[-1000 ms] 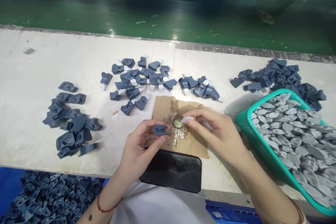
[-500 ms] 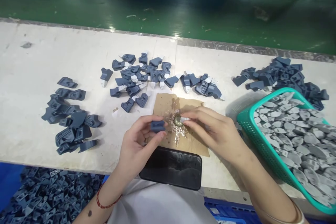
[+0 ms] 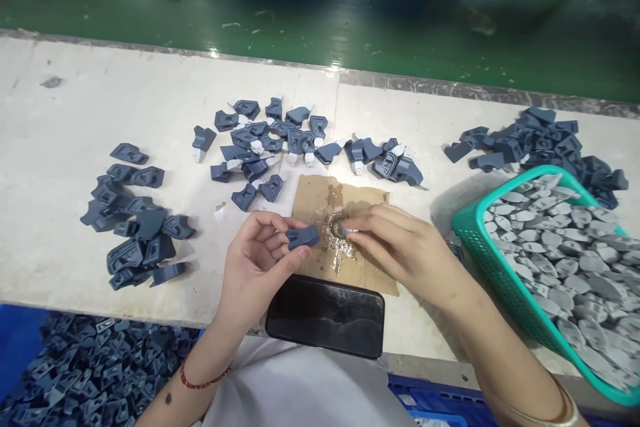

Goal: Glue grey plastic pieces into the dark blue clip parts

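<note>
Between the thumb and fingers of my left hand (image 3: 260, 253) is a dark blue-grey plastic part (image 3: 303, 237), held just left of a small round dish (image 3: 336, 227) of shiny, wet-looking stuff. My right hand (image 3: 400, 240) pinches a small light-grey plastic piece (image 3: 351, 231), its end at the dish; the fingers cover much of it. Under the dish lies a brown cardboard sheet (image 3: 373, 271), wet and glistening around the middle. A black phone (image 3: 325, 317) rests on the table, close below both hands.
A green basket (image 3: 493, 287) full of light-grey pieces stands at the right. Dark parts lie in piles at left (image 3: 145, 227) and far right (image 3: 540, 140). Dark parts with pale pieces attached (image 3: 270, 140) sit beyond the cardboard. Lower left, a bin holds many dark parts (image 3: 100, 373).
My left hand has turned the dark part, so another side of it shows. The right hand has shifted slightly left, with the light-grey piece still at the dish.
</note>
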Demonstrator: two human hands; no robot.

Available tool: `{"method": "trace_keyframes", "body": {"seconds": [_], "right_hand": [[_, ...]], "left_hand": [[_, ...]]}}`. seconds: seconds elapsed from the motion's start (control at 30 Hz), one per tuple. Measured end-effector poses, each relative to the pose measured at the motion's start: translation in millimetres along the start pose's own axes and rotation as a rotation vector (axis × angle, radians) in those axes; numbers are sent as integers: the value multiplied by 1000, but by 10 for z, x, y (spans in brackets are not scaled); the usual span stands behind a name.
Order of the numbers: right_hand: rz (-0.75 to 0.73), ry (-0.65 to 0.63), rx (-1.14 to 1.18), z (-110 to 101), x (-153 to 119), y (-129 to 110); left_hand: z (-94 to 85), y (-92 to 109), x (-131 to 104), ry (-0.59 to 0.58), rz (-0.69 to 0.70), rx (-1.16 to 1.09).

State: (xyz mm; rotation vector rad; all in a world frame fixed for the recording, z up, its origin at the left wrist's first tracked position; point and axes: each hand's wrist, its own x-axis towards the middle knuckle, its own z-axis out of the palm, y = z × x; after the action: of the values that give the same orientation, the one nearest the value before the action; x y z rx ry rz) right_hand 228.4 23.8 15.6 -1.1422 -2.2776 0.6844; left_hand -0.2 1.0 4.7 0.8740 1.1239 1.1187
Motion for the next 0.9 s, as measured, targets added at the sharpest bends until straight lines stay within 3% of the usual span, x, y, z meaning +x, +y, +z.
{"method": "trace_keyframes", "body": {"seconds": [0.2, 0.57, 0.73, 0.9], "right_hand": [[26, 4, 62, -23, -4, -14], [358, 145, 362, -79, -17, -65], [406, 208, 515, -31, -27, -98], [368, 258, 512, 9, -30, -152]], "left_hand": [[-16, 17, -25, -91, -128, -91], [-59, -16, -58, -232, -180, -58], [-39, -7, -88, -232, -135, 94], [-17, 3, -84, -262, 110, 338]]}}
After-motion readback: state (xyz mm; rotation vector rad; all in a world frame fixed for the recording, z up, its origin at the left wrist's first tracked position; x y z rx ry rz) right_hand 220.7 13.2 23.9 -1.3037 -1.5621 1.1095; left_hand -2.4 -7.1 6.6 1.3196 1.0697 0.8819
